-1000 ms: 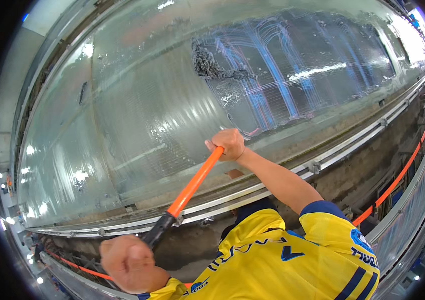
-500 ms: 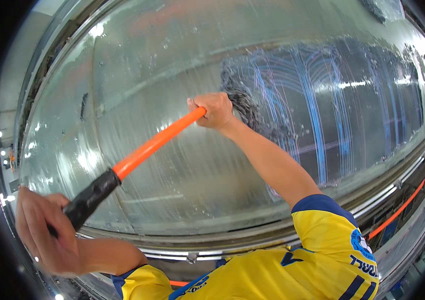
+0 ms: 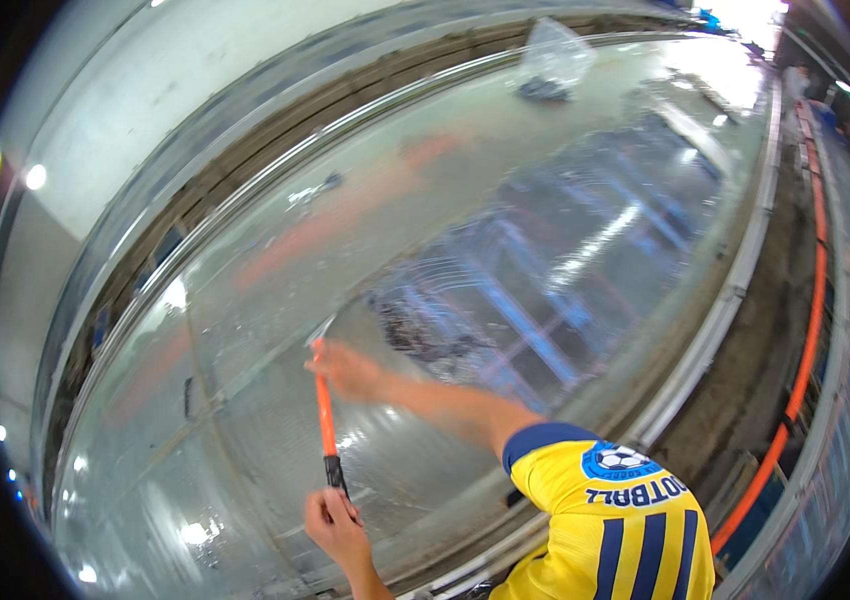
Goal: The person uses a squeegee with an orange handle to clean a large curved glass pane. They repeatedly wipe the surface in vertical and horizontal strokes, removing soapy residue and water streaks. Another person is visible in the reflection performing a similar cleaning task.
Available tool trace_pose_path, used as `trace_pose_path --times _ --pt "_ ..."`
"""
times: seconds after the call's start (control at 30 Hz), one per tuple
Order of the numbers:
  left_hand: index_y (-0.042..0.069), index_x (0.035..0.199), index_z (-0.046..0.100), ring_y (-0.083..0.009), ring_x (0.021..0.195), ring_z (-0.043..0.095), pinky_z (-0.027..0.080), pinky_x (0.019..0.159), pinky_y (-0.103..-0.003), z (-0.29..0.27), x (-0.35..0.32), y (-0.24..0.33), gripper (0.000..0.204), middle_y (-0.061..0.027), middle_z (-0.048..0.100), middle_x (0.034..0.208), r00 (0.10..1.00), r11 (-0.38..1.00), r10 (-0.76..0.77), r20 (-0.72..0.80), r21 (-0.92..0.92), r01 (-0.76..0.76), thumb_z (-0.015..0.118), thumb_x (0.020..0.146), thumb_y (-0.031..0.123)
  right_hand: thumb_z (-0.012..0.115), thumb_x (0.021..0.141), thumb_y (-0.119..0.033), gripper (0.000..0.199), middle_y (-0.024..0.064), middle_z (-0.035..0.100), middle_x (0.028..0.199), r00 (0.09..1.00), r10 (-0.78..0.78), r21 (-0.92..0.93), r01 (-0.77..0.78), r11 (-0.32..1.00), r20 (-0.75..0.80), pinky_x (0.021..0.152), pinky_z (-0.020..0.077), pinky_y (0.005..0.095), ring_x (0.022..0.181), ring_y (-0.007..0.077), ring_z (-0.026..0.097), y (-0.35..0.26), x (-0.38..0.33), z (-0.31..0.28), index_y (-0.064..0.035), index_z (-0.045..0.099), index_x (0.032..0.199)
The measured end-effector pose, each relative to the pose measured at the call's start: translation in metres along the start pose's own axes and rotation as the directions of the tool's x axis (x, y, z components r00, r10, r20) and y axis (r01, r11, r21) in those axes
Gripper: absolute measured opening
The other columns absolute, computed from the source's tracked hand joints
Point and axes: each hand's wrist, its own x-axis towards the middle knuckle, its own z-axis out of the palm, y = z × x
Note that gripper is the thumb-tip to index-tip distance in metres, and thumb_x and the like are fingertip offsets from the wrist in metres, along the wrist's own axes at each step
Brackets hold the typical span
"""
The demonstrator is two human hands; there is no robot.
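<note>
Orange pole (image 3: 326,412) is spanning the person's two hands over a wet, greenish surface (image 3: 265,440), to the left of a dark patch (image 3: 595,250) streaked with blue. Judging by its slim, straight shape, it is probably handling as a light, stiff tool — hardly fragile, though water around it may be making the smooth shaft slippery. The black grip (image 3: 334,472) at the near end is likely offering the surer hold, while a second hold high on the orange length should be giving good leverage.

The left hand (image 3: 336,524) is closing round the lower end of the black grip, fingers curling, its forearm rising from the lower edge. The right hand (image 3: 347,373) is clamping on the upper end of the orange length — blurred, but with its fingers seeming to wrap round. Its arm is stretching almost straight across the surface from the right, coming out of the navy cuff (image 3: 535,441) of a yellow shirt (image 3: 570,500). Beyond that hand a pale tip is showing, too blurred to identify.
</note>
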Motion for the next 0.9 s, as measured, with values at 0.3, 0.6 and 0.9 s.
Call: trace_pose_path --times 0.3,0.6,0.9 --pt "0.002 0.125 0.066 -0.0142 0.078 0.072 0.057 0.061 -0.031 -0.027 -0.237 -0.040 0.035 -0.0133 0.070 0.120 0.789 0.994 0.111 0.604 -0.068 -0.088 0.058 0.092 -0.003 0.062 0.097 -0.038 0.023 -0.0016 0.058 0.079 0.896 0.389 -0.241 -0.434 0.868 -0.212 0.048 0.0477 0.0252 0.064 0.0106 0.060 0.119 -0.430 0.073 -0.0181 0.061 0.109" --pt "0.015 0.127 0.065 -0.0333 0.121 0.053 0.042 0.104 -0.048 0.005 -0.179 -0.040 0.050 -0.0121 0.065 0.118 0.285 0.182 0.556 0.781 0.221 -0.958 0.066 0.078 0.012 0.065 0.084 -0.019 0.048 0.0202 0.070 0.099 0.887 -0.407 -0.961 -0.267 -0.066 -0.219 0.078 0.0530 0.0496 0.090 0.0433 0.065 0.093 -0.592 0.127 -0.0117 0.060 0.132" --pt "0.011 0.058 0.056 -0.0284 0.068 0.062 0.049 0.064 -0.041 0.119 -0.130 -0.117 0.040 -0.0058 0.057 0.062 0.066 0.293 0.555 0.829 -0.120 -0.948 0.072 0.086 0.035 0.070 0.084 -0.015 0.054 0.0183 0.063 0.083 0.770 -0.541 -0.813 -0.529 -0.242 -0.339 0.067 0.0509 0.0487 0.075 0.0398 0.064 0.092 -0.656 0.158 -0.0128 0.057 0.137"
